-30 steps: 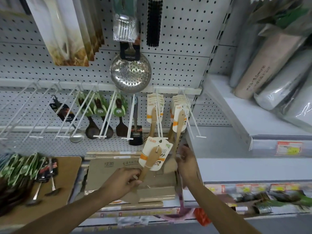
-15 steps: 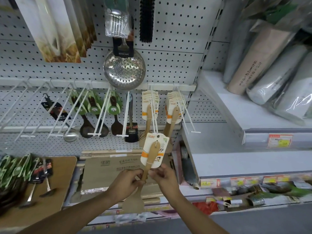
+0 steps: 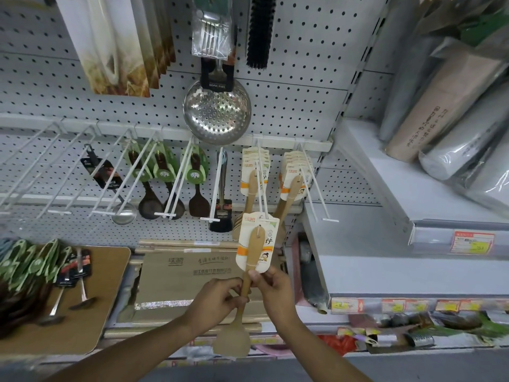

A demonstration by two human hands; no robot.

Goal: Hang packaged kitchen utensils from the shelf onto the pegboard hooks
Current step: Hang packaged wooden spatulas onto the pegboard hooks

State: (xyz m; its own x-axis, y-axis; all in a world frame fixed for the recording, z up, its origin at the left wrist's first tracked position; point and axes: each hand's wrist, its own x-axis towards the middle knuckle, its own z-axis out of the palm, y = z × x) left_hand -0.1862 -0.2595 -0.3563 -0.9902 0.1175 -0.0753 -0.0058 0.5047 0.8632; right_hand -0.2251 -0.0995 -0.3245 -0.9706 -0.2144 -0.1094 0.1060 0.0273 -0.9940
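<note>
Spatula (image 3: 249, 274) was held by both hands' fingers (image 3: 254, 277), its card at the hook (image 3: 261, 188) tip; if tilted, the card hole could be missed and the spatula dropped.

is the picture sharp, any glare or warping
Head view: centre sharp, wooden spatula and its card crisp in both hands; edges smear, the green-carded utensils at left blur; wide-angle bends the white shelf; glare on the steel skimmer and the plastic-wrapped rolls.

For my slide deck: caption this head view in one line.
Both hands, left hand and right hand, hold a carded wooden spatula at a pegboard hook.
</note>
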